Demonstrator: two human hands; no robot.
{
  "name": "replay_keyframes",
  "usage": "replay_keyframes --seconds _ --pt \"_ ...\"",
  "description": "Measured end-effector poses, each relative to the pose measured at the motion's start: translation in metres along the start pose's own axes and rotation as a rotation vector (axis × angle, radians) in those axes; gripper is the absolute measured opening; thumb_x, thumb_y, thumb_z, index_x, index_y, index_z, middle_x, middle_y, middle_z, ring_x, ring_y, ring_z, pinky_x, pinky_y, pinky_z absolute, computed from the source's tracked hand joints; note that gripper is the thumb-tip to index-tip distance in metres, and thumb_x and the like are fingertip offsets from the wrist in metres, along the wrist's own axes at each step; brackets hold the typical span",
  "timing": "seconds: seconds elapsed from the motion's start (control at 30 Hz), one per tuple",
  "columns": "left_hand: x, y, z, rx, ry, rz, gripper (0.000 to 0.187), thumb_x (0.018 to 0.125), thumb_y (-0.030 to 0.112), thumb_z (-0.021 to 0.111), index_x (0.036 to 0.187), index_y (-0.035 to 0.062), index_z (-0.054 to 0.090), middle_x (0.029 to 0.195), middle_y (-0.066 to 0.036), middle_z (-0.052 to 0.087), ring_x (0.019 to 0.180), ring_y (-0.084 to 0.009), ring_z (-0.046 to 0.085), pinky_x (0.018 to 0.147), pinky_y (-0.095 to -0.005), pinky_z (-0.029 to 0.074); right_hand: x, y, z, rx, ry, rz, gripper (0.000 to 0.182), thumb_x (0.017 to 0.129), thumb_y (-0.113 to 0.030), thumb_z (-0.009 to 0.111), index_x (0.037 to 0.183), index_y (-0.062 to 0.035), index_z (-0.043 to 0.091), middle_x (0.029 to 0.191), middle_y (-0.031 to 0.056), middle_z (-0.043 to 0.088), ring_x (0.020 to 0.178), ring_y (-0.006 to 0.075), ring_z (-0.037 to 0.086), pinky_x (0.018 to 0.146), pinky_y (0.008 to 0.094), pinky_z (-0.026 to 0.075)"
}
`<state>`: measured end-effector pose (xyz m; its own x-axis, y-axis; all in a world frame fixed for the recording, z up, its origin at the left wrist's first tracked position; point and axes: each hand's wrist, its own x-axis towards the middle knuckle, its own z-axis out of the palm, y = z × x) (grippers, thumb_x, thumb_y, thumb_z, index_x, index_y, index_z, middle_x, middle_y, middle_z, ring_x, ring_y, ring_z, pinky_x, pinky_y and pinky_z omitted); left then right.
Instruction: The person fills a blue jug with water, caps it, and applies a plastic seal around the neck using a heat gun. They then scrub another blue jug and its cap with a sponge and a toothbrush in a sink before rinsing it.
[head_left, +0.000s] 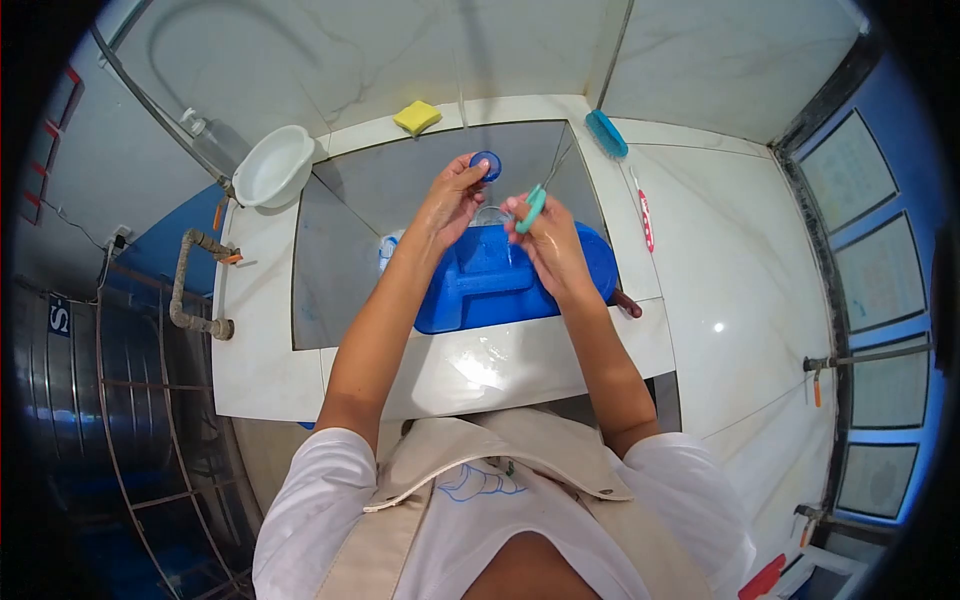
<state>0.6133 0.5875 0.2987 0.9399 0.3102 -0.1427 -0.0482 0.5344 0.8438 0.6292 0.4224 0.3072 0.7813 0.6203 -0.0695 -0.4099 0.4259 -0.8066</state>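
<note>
My left hand point(452, 203) is closed, pinching a small round blue cap point(486, 166) over the sink point(345, 205). My right hand point(550, 245), just to its right, has its fingers wrapped round a teal-handled tool point(533, 209). A thin metal part of this tool points up toward the sink's back right corner; I cannot tell its exact kind. Beneath both hands lies a blue moulded plastic tub point(470, 285) in the sink. Part of a clear round rim point(490, 214) shows between the hands. Both hands look wet.
On the ledge are a yellow sponge point(417, 117), a white basin point(274, 168), a pump bottle point(215, 140), a blue brush point(606, 134) and a red-and-white slim item point(645, 215). A pipe point(190, 280) rises at the left. Water wets the front counter edge point(480, 365).
</note>
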Motion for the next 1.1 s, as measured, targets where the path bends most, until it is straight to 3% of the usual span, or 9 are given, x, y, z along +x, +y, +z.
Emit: replay_keyframes --seconds 0.03,0.13,0.27,0.33,0.53,0.77,0.87,0.93,1.1 --pt "-0.002 -0.003 0.002 -0.075 -0.046 0.008 0.021 0.081 0.011 0.065 0.098 0.0091 0.052 0.086 0.000 0.059 0.074 -0.0086 0.054 0.064 -0.0206 0.042 0.010 0.004 0.000 -0.221 0.117 -0.219 0.021 0.080 -0.017 0.066 0.088 -0.0018 0.054 0.077 0.0073 0.060 0.060 0.0106 0.053 0.056 0.0222 0.043" --pt "-0.014 -0.003 0.019 0.050 -0.049 0.100 0.028 0.081 0.011 0.065 0.103 0.0064 0.048 0.088 -0.002 0.059 0.079 -0.0100 0.055 0.070 -0.0232 0.045 0.035 0.002 0.001 -0.243 0.189 -0.327 0.021 0.077 -0.005 0.065 0.093 0.0003 0.052 0.083 0.0067 0.061 0.071 0.0122 0.057 0.066 0.0233 0.045" --pt "-0.018 -0.001 0.022 0.248 -0.064 0.300 0.032 0.080 0.007 0.065 0.105 0.0050 0.045 0.088 -0.003 0.058 0.081 -0.0105 0.055 0.072 -0.0238 0.045 0.048 0.000 0.001 -0.329 0.151 -0.357 0.020 0.077 -0.004 0.064 0.092 0.0014 0.052 0.081 0.0079 0.061 0.073 0.0135 0.059 0.066 0.0258 0.047" --pt "-0.018 0.004 0.017 0.613 -0.054 0.431 0.030 0.078 0.005 0.065 0.102 0.0043 0.047 0.087 -0.003 0.057 0.080 -0.0107 0.054 0.072 -0.0247 0.044 0.052 0.001 0.000 -0.709 0.190 -0.501 0.022 0.075 -0.003 0.063 0.093 0.0020 0.052 0.080 0.0107 0.062 0.072 0.0163 0.061 0.065 0.0286 0.048" --pt "-0.018 0.021 0.010 1.131 0.060 0.380 0.024 0.072 0.004 0.063 0.093 0.0012 0.053 0.084 -0.005 0.056 0.078 -0.0130 0.052 0.070 -0.0281 0.043 0.037 -0.014 0.020 -0.980 0.123 -0.556 0.023 0.072 -0.003 0.063 0.092 0.0014 0.052 0.080 0.0158 0.063 0.071 0.0228 0.064 0.063 0.0328 0.049" --pt "-0.019 0.018 0.003 1.111 0.045 0.586 0.023 0.072 0.011 0.068 0.089 0.0021 0.057 0.080 -0.003 0.056 0.076 -0.0135 0.049 0.073 -0.0280 0.040 0.051 -0.001 0.013 -0.848 0.194 -0.543 0.023 0.072 -0.001 0.064 0.091 0.0009 0.052 0.079 0.0137 0.063 0.071 0.0195 0.063 0.064 0.0313 0.049" --pt "-0.014 0.021 -0.001 0.994 0.012 0.593 0.023 0.072 0.015 0.071 0.088 0.0044 0.057 0.081 0.000 0.055 0.077 -0.0121 0.047 0.073 -0.0259 0.039 0.068 0.009 -0.002 -0.620 0.132 -0.538 0.022 0.072 -0.001 0.064 0.090 0.0009 0.052 0.081 0.0106 0.063 0.072 0.0147 0.061 0.064 0.0288 0.048" --pt "-0.009 0.020 -0.007 1.008 0.066 0.595 0.023 0.073 0.017 0.071 0.088 0.0061 0.057 0.082 0.002 0.054 0.077 -0.0105 0.046 0.071 -0.0248 0.038 0.061 -0.001 0.004 -0.337 0.060 -0.385 0.020 0.073 -0.002 0.064 0.090 0.0008 0.053 0.083 0.0085 0.063 0.073 0.0114 0.060 0.063 0.0273 0.048" --pt "-0.014 0.021 0.001 1.054 0.112 0.661 0.025 0.072 0.017 0.071 0.088 0.0037 0.056 0.083 -0.003 0.055 0.080 -0.0148 0.048 0.073 -0.0274 0.039 0.067 0.003 0.007 -0.553 0.033 -0.511 0.024 0.073 -0.003 0.064 0.093 0.0006 0.052 0.079 0.0110 0.062 0.071 0.0149 0.061 0.063 0.0302 0.048"
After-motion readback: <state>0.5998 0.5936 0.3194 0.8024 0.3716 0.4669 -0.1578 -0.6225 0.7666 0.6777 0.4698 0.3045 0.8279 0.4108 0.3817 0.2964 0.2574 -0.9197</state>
